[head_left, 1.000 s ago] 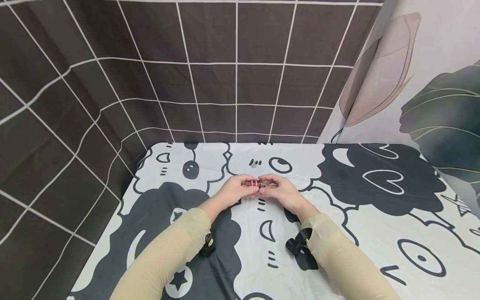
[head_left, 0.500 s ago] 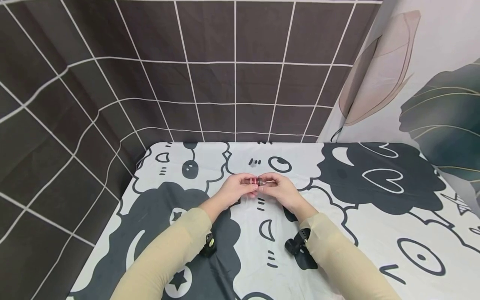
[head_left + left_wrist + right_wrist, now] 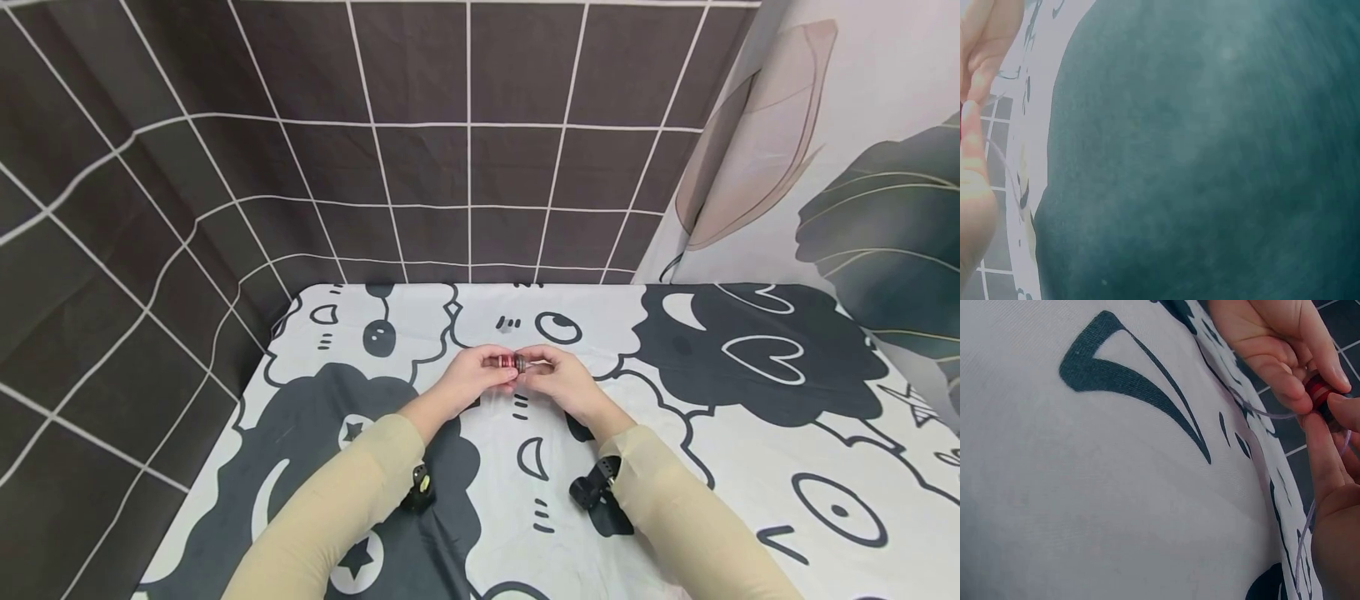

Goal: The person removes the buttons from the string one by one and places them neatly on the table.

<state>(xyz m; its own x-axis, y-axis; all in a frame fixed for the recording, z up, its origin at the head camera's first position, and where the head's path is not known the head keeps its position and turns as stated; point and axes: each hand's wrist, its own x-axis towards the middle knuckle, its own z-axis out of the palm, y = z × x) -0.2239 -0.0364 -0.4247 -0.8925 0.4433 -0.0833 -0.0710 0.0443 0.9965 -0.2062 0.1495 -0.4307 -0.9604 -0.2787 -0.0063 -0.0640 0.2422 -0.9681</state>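
Note:
In the head view my left hand [image 3: 475,369] and right hand [image 3: 553,372] meet above the cloth, fingertips close together. Between them sits a small red and dark banded bead-like piece [image 3: 510,362]. My left hand pinches its red end; the fingers and thumb of my right hand pinch the darker end. The right wrist view shows the banded piece larger, partly covered by fingers, with a thin pale purple cord [image 3: 1266,415] running from it on both sides. A stretch of that cord [image 3: 1004,164] hangs beside the fingers in the left wrist view.
A white cloth [image 3: 502,483] with dark cartoon shapes covers the table. Behind it and to the left hangs a dark curtain [image 3: 517,167] with white grid lines. A pale leaf-patterned curtain [image 3: 780,167] hangs at the right. Black wrist cameras [image 3: 596,487] sit under both sleeves.
Both hands stay almost in place, with only small finger shifts around the banded piece. The head view has drifted slightly.

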